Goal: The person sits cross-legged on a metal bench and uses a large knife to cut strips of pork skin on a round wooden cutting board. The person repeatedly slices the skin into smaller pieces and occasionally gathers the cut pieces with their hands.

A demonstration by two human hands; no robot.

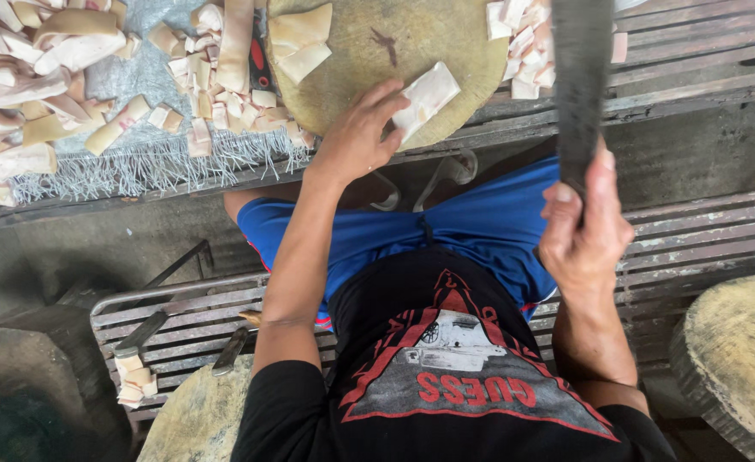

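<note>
Soft, even daylight, faint shadows, sharp focus, slight wide-angle stretch at edges.

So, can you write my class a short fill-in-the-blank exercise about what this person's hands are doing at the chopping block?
1. The left hand presses a pale slab onto the ____ wooden block.
2. The right hand grips a raised ____.
3. The person wears ____ shorts.

Missing words: round; cleaver; blue

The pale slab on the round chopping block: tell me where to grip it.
Pin the pale slab at its near lower end, where the left hand already rests, coming from the block's near edge. It lies flat and tilted, its far end free, while the right hand holds the cleaver raised.
</note>
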